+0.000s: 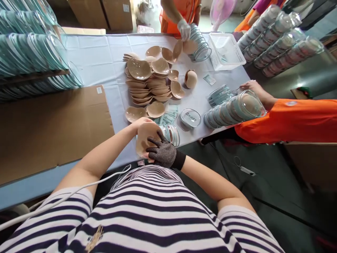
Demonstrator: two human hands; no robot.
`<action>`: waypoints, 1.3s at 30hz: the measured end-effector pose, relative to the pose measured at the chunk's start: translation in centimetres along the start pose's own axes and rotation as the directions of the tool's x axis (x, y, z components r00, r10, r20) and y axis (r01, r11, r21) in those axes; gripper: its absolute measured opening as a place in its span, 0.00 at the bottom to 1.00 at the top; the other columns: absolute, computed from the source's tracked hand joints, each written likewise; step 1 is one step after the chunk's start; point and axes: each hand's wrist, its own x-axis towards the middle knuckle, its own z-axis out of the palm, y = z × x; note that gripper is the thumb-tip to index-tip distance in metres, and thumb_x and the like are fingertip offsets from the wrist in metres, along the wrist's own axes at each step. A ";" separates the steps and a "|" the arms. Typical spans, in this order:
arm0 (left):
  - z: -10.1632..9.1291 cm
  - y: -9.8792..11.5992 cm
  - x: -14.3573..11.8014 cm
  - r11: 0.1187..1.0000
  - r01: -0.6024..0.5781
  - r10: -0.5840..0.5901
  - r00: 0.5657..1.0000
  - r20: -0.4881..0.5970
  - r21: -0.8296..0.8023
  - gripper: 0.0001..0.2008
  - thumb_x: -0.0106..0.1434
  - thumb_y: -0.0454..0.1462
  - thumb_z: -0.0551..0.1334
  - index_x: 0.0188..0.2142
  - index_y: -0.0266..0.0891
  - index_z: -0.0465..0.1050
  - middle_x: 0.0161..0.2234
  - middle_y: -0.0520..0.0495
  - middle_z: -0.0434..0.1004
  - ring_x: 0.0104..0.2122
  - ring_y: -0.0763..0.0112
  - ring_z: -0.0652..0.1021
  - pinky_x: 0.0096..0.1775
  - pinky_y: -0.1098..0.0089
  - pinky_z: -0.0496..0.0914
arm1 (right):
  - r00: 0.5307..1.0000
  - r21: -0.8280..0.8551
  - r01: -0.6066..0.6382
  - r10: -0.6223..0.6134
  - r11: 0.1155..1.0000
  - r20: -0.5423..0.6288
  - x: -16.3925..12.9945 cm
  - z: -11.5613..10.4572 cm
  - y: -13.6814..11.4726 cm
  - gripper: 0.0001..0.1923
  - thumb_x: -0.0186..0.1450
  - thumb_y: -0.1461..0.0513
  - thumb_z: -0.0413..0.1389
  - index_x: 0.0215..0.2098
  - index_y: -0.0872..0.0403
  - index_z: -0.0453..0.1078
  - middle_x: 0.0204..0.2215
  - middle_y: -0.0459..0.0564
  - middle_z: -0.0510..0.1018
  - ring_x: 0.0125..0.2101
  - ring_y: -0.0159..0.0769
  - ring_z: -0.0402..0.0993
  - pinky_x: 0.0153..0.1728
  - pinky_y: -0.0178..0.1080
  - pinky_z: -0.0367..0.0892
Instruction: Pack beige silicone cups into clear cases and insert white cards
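White-clothed table (105, 59), smooth beige cup (143, 135), bare left hand (140, 123), mesh-gloved right hand (162, 151)

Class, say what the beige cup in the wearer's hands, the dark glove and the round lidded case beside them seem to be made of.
Beige rounded cup: smooth, matte, probably soft silicone or foam.
Dark dotted glove: knitted fabric with a visible weave and grip dots.
Round clear lidded case: glossy, see-through, likely hard plastic.

Left hand (140, 123) bare, right hand (162, 151) gloved, both clasped together

You can read one word, "beauty", on the round clear lid (190, 118); the print on the paper leaflets (168, 117) beside it is too small.
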 end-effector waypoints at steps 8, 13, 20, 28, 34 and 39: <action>1.3 -1.5 -0.1 0.948 -0.022 0.010 0.999 -0.040 -0.317 0.21 0.51 0.48 0.71 0.39 0.35 0.76 0.31 0.46 0.80 0.29 0.69 0.77 0.33 0.71 0.70 | 0.453 0.534 -0.741 0.890 0.406 -0.048 -1.8 6.9 5.5 0.30 0.60 0.57 0.54 0.59 0.58 0.62 0.55 0.61 0.71 0.55 0.47 0.69 0.53 0.50 0.68; 2.9 -2.7 -1.3 0.759 -0.023 0.058 0.998 0.033 -0.650 0.28 0.54 0.52 0.69 0.50 0.39 0.73 0.44 0.41 0.80 0.44 0.57 0.80 0.44 0.63 0.74 | 0.515 0.647 -0.602 0.847 0.468 -0.132 -0.8 5.6 8.7 0.23 0.62 0.55 0.54 0.54 0.54 0.66 0.49 0.55 0.76 0.46 0.40 0.74 0.48 0.44 0.71; 2.5 -4.7 -1.3 0.548 0.123 -0.255 0.967 -0.025 -0.828 0.22 0.57 0.48 0.68 0.47 0.39 0.74 0.40 0.43 0.82 0.46 0.56 0.79 0.48 0.61 0.74 | 0.601 0.146 -0.796 0.796 0.587 0.071 1.2 0.4 21.2 0.19 0.68 0.61 0.49 0.57 0.54 0.67 0.52 0.55 0.76 0.51 0.40 0.72 0.53 0.42 0.65; 2.8 -3.6 -2.1 0.332 0.037 -0.319 0.945 -0.076 -0.943 0.18 0.64 0.43 0.62 0.51 0.36 0.71 0.39 0.43 0.82 0.42 0.61 0.81 0.51 0.60 0.73 | 0.498 -0.326 -0.752 0.818 0.573 0.288 3.3 5.1 29.9 0.22 0.65 0.71 0.46 0.56 0.65 0.66 0.52 0.73 0.72 0.51 0.48 0.72 0.50 0.50 0.65; 2.9 -4.5 -1.7 0.370 0.058 -0.366 0.926 -0.089 -0.927 0.22 0.62 0.41 0.64 0.54 0.35 0.68 0.43 0.39 0.81 0.45 0.56 0.80 0.52 0.56 0.72 | 0.474 -0.351 -0.755 0.831 0.554 0.291 3.7 3.4 31.3 0.18 0.67 0.66 0.45 0.50 0.60 0.71 0.45 0.66 0.77 0.46 0.49 0.75 0.46 0.49 0.68; 2.5 -4.7 -1.1 0.431 0.027 -0.244 0.966 -0.088 -0.902 0.26 0.59 0.47 0.67 0.54 0.39 0.69 0.47 0.39 0.79 0.51 0.52 0.77 0.54 0.55 0.70 | 0.701 -0.095 -0.712 0.697 0.696 -0.152 3.9 -1.4 25.6 0.17 0.68 0.62 0.44 0.47 0.58 0.72 0.47 0.62 0.77 0.51 0.48 0.71 0.54 0.51 0.64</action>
